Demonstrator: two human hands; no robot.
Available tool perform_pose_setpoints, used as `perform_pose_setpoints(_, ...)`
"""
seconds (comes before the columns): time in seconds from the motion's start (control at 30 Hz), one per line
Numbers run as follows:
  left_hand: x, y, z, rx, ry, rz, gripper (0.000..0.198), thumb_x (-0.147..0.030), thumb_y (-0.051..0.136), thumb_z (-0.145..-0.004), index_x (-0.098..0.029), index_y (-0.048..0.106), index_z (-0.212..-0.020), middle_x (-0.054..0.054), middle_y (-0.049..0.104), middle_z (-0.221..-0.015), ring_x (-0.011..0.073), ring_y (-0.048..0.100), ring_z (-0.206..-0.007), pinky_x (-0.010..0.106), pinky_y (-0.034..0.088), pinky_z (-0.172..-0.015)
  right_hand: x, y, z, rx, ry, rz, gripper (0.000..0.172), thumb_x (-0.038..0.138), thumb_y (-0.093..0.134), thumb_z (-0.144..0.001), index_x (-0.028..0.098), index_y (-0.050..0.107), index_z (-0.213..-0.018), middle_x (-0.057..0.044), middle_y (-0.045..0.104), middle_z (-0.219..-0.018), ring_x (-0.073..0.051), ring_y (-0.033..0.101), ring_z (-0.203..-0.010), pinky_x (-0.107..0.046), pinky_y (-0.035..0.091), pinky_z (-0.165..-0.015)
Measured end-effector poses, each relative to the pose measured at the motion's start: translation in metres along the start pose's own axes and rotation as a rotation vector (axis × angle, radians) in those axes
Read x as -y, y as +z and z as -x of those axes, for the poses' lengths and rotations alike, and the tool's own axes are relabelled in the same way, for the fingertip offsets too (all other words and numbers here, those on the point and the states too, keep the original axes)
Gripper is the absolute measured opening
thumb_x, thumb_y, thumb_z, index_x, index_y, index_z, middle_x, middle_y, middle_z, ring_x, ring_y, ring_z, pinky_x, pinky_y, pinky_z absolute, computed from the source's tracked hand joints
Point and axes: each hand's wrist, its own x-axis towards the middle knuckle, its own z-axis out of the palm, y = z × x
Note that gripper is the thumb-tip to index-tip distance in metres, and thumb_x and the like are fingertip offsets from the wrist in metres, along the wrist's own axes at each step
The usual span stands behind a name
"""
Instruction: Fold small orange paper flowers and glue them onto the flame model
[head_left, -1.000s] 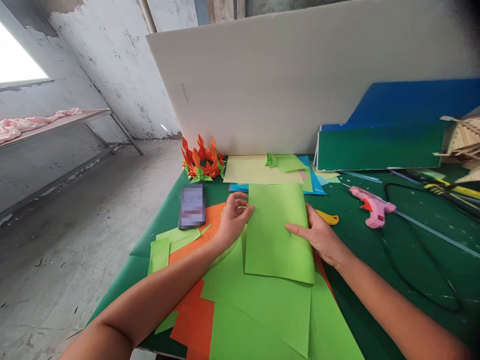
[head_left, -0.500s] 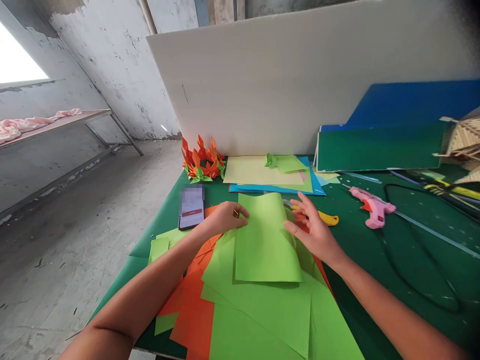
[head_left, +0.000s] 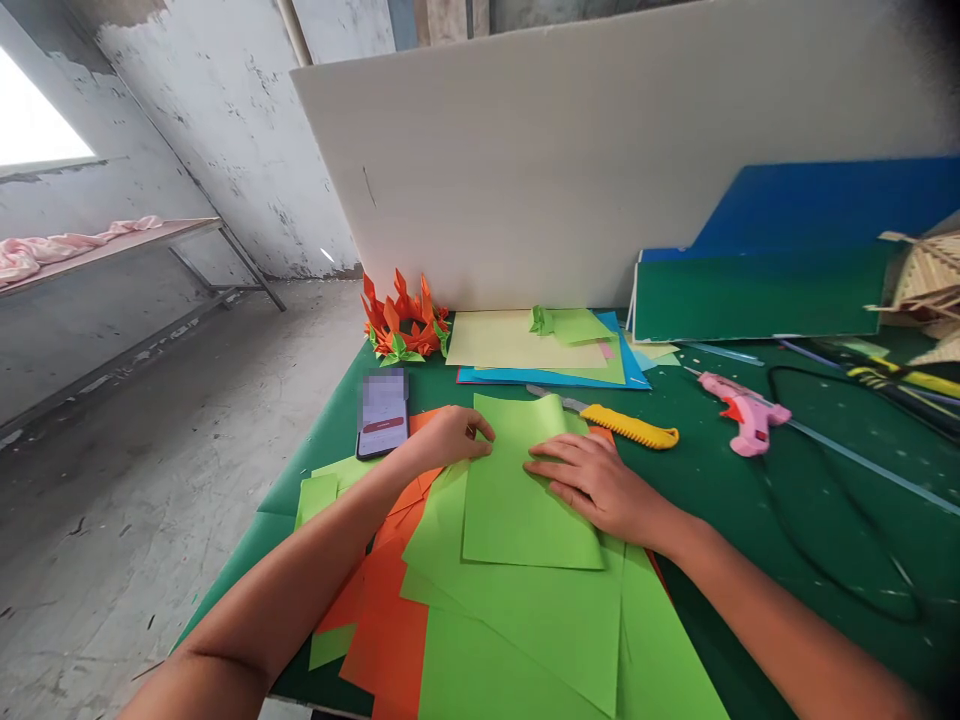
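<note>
A sheet of green paper (head_left: pixel 517 520), bent over on itself, lies on a loose pile of green sheets (head_left: pixel 517 640) and orange sheets (head_left: pixel 390 630). At its upper left edge, my left hand (head_left: pixel 454 437) pinches the paper with curled fingers. My right hand (head_left: pixel 592 480) rests flat on the right part of the folded sheet, fingers stretched out and pointing left. The fold runs along the right side, partly hidden under that hand. Just beyond the right hand lies a yellow-handled knife (head_left: pixel 630 426), its blade partly behind the green paper.
A phone (head_left: pixel 383 415) lies left of the paper pile. Behind it stands an orange-and-green folded paper flower (head_left: pixel 405 325). A pink glue gun (head_left: pixel 744 412) with a black cord is on the right. Cream paper (head_left: pixel 495 340) and a white board (head_left: pixel 525 180) are at the back.
My right hand has come down and left, from hovering at the sheet's right side to lying flat on it. The curved fold is flatter. My left hand has barely moved.
</note>
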Motion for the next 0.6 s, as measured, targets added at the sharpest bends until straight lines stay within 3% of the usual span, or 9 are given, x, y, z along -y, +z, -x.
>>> perform_pose_setpoints(0.1, -0.001, 0.001, 0.0, -0.01, 0.009, -0.022, 0.015, -0.024, 0.072, -0.06, -0.023, 0.076, -0.075, -0.003, 0.056, -0.06, 0.013, 0.051, -0.055, 0.024, 0.036, -0.053, -0.001, -0.003, 0.0, -0.002, 0.005, 0.021, 0.035, 0.033, 0.042, -0.099, 0.033, 0.057, -0.131, -0.007, 0.062, -0.127, -0.027, 0.052, -0.119, -0.045, 0.038, -0.092)
perform_pose_setpoints(0.33, -0.003, 0.003, 0.0, -0.025, 0.008, -0.059, 0.014, -0.022, 0.071, -0.061, -0.023, 0.077, -0.074, -0.001, 0.059, -0.064, 0.0141, 0.053, -0.059, 0.024, 0.039, -0.055, -0.024, -0.015, 0.007, -0.086, -0.02, -0.071, 0.026, 0.031, 0.049, -0.095, 0.029, 0.075, -0.098, -0.005, 0.072, -0.097, -0.023, 0.064, -0.094, -0.041, 0.044, -0.084)
perform_pose_setpoints(0.6, -0.012, -0.005, 0.007, -0.054, 0.017, -0.128, 0.018, -0.021, 0.069, -0.065, -0.022, 0.076, -0.081, 0.001, 0.06, -0.073, 0.0159, 0.055, -0.065, 0.025, 0.041, -0.06, -0.031, -0.011, 0.011, -0.133, -0.027, -0.153, 0.024, 0.032, 0.051, -0.094, 0.029, 0.075, -0.097, -0.005, 0.072, -0.098, -0.024, 0.063, -0.093, -0.044, 0.047, -0.085)
